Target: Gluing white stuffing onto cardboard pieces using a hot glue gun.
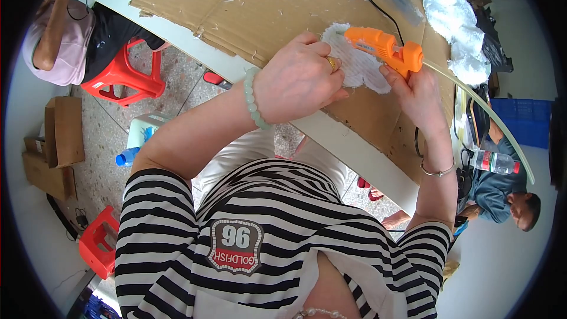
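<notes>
My right hand [420, 97] is wrapped round the handle of an orange hot glue gun [381, 46], whose nozzle end points left. A long translucent glue stick [481, 103] runs out of its back and curves down to the right. Under the gun lies a white, ribbed fabric piece [354, 65] with a fuzzy edge. My left hand [304, 80] is closed at the left edge of this piece, its fingertips partly hidden. A pale green bead bracelet [253, 99] circles my left wrist.
Brown cardboard [236, 9] covers the white table [348, 142]. White fluffy bundles [452, 18] lie along its far side. A black cord [387, 15] passes behind the gun. A water bottle [496, 162] and another person [502, 195] are at right; someone sits on a red stool [133, 74] at left.
</notes>
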The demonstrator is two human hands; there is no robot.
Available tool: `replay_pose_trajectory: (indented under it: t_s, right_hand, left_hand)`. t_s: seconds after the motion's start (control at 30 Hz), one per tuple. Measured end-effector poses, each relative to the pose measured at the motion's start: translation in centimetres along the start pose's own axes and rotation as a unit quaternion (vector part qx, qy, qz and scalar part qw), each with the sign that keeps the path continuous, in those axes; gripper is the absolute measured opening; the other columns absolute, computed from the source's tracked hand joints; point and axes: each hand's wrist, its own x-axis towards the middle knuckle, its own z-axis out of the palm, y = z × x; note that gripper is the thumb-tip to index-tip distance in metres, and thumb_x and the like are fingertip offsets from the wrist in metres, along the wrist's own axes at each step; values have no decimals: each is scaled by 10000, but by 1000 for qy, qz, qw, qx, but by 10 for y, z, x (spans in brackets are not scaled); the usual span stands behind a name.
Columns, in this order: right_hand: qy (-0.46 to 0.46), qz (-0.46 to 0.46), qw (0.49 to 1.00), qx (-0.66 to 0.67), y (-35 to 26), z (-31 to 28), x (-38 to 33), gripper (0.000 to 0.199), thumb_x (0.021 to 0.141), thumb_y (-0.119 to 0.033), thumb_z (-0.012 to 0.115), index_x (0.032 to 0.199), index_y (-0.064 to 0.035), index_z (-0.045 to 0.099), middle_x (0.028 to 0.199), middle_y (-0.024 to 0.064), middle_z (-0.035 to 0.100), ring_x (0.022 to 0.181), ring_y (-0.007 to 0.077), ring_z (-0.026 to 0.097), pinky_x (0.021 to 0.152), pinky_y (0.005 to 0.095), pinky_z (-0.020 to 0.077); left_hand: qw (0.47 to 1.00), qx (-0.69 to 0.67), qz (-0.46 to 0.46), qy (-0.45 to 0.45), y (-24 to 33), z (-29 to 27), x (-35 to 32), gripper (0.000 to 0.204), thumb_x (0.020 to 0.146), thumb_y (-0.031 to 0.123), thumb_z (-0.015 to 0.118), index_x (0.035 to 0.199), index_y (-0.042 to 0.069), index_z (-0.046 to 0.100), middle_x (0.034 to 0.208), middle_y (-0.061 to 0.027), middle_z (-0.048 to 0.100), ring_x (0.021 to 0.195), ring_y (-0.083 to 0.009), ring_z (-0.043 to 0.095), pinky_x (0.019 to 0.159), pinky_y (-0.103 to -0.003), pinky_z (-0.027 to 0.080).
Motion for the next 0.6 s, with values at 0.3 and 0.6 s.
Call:
replay_pose_trajectory:
  t_s: [0.3, 0.6]
  right_hand:
    - [3, 155, 974, 168, 5, -7, -6, 202, 885, -175, 600, 1007, -14, 596, 773, 9, 610, 605, 97, 512, 545, 244, 398]
    - [72, 230, 864, 442, -12, 7, 16, 245, 920, -257, 549, 983, -29, 613, 827, 25, 644, 671, 80, 558, 567, 200, 381]
  left_hand:
    - [1000, -3, -1, 8, 2, 0, 1, 276, 654, 228, 724, 833, 34, 646, 879, -30, 657, 732, -192, 539, 755, -329, 437]
    - [998, 8, 12, 58, 1, 5, 2, 209, 681, 241, 697, 626, 65, 597, 652, -24, 583, 709, -193, 540, 729, -324, 417]
